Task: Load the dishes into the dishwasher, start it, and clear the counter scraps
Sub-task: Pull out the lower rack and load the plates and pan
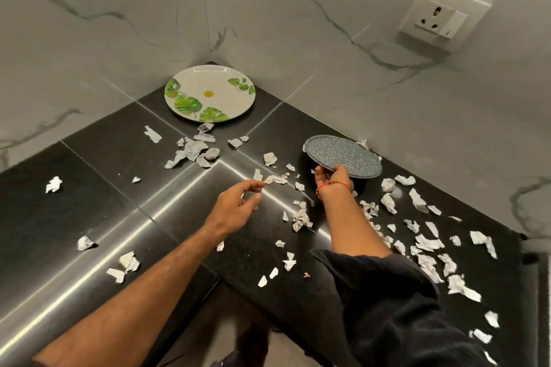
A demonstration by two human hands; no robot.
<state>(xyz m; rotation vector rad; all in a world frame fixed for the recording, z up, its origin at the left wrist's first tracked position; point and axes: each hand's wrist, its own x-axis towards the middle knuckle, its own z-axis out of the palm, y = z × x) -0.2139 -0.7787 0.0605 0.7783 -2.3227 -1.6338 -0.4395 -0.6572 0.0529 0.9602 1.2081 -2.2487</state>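
A grey speckled plate [343, 155] is tilted up off the black counter [104, 164] near the right wall. My right hand [332, 180] grips its near rim, fingers underneath. A white plate with green leaves [208, 92] lies flat in the far corner. My left hand [238, 205] hovers over the counter's middle with relaxed, loosely curled fingers, holding nothing. Torn paper scraps [193, 150] lie scattered across the counter, several more [429, 247] to the right of my right arm.
Marble-patterned walls meet behind the leaf plate. A white wall socket [441, 18] sits high on the right wall. The counter forms an L, its inner edge [220, 280] dropping to the floor below my arms.
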